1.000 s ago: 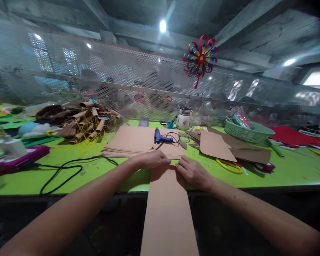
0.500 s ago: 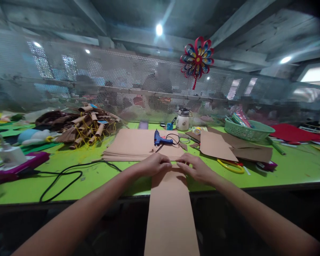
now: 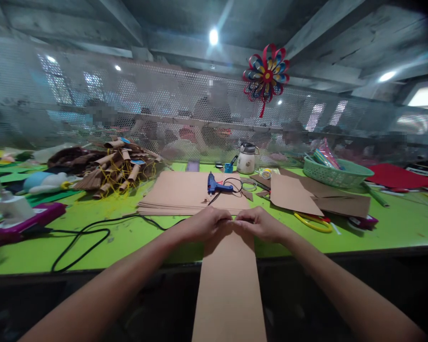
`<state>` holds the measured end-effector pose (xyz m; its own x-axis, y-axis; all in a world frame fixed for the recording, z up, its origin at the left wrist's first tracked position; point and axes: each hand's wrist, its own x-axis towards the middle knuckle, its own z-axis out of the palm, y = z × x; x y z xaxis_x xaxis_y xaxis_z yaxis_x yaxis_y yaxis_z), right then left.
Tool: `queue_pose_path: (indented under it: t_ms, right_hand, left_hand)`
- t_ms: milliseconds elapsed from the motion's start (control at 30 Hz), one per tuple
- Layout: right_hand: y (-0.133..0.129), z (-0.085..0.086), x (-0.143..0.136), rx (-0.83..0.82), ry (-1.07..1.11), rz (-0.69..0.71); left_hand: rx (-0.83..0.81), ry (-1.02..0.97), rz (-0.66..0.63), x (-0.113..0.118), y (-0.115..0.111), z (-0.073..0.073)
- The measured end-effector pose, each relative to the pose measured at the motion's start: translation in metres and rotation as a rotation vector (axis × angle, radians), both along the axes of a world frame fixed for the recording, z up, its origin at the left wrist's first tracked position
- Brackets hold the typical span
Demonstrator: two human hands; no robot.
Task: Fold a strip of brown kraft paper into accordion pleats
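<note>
A long tan paper strip (image 3: 230, 285) runs from the table's front edge down toward me. At its far end my left hand (image 3: 210, 223) and my right hand (image 3: 258, 223) meet, each with fingers closed on the strip's edge, the fingertips nearly touching. Just beyond them lies a stack of tan sheets (image 3: 171, 190), and a blue glue gun (image 3: 219, 185) rests on top of it with its black cord looping beside it.
On the green table (image 3: 128, 247) are a pile of brown paper rolls (image 3: 117, 166), a purple power strip (image 3: 28, 223), cut sheets (image 3: 296, 194), a yellow ring (image 3: 314, 223), a green basket (image 3: 337, 173) and a jar (image 3: 247, 159). A paper flower (image 3: 267, 76) hangs before the mesh.
My right hand's fingers have closed in on the strip's far edge, and both hands have come closer together. The view has shifted slightly.
</note>
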<state>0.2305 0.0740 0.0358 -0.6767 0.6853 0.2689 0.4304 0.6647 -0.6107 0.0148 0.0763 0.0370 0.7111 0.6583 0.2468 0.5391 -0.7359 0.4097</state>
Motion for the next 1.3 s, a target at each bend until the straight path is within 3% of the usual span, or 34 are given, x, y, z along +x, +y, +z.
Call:
queue_pose_path:
  t_ms: [300,567,767,933,1167,1300]
  right_hand:
    - [0.003,-0.003,0.007,0.098,0.001,-0.059]
    - [0.008,0.006,0.002,0.181,-0.143,0.04]
    - [0.009,-0.002,-0.005,0.257,-0.104,-0.009]
    - [0.015,-0.011,-0.006,0.201,-0.022,-0.009]
    - [0.012,-0.001,0.017,0.013,-0.009,-0.069]
    - [0.01,-0.005,0.023,-0.078,0.046,-0.09]
  left_hand:
    - [0.056,0.101,0.1,-0.007,0.004,0.002]
    - [0.038,0.106,0.047,-0.006,0.001,0.006]
    - [-0.023,0.106,0.032,-0.007,0.002,0.008]
    - [-0.11,0.083,0.008,-0.012,0.011,0.006]
    - [-0.131,0.068,0.032,-0.014,0.015,0.004]
    - [-0.151,0.062,0.031,-0.011,0.013,0.004]
